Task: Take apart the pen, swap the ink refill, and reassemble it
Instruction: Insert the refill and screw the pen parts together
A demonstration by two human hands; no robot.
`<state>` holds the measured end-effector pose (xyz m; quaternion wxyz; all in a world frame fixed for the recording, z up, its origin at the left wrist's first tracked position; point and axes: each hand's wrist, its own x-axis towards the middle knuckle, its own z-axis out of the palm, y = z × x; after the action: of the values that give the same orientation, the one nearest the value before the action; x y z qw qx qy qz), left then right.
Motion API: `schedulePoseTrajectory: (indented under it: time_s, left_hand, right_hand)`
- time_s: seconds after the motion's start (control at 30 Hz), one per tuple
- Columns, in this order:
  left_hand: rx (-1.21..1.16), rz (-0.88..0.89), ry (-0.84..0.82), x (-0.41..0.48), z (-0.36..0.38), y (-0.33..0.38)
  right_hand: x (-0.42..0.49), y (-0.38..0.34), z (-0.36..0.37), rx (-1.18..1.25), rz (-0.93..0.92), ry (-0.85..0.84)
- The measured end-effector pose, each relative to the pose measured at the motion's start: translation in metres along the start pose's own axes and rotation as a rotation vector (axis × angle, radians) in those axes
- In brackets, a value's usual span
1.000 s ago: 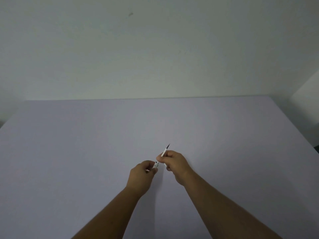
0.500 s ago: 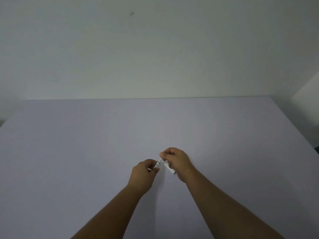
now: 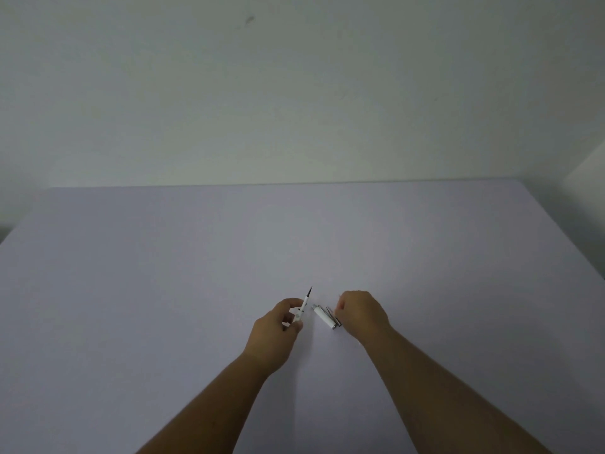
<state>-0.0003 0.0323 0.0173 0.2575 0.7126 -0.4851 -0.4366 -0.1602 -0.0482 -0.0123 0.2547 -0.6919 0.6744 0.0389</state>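
My left hand (image 3: 278, 329) grips the white front part of the pen (image 3: 300, 313). Its thin refill with a dark tip (image 3: 308, 293) sticks up and away from me. The pen's other white section, with a metal clip (image 3: 325, 317), lies on the table between my hands, apart from the held part. My right hand (image 3: 361, 314) hovers just right of that section. Its fingertips are close to the clip end, loosely curled, and I see nothing held in them.
A plain lavender table (image 3: 163, 290) spreads out all around my hands. Its far edge meets a pale wall (image 3: 294, 93). The table's right edge (image 3: 556, 257) runs diagonally toward me.
The two pen parts have come apart. My right hand set the clip section down on the table and shifted right. My left hand kept the front part, and the refill now shows.
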Motion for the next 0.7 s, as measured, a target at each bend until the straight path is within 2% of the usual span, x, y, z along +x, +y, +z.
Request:
schedulePoseTrajectory:
  time_s: [0.27, 0.47, 0.53, 0.7]
  left_hand:
    - [0.010, -0.027, -0.001, 0.000, -0.001, -0.003]
    - [0.019, -0.029, -0.002, -0.002, -0.002, -0.002]
    - [0.028, -0.029, -0.002, -0.003, -0.002, -0.002]
    - [0.050, -0.031, -0.008, -0.003, -0.002, 0.003]
  right_hand:
    - [0.002, -0.004, 0.006, -0.024, 0.018, -0.025]
    - [0.001, -0.004, 0.007, 0.045, 0.037, 0.001]
    - [-0.001, -0.007, 0.003, 0.173, 0.055, 0.037]
    - [-0.003, -0.020, -0.016, 0.805, 0.038, 0.082]
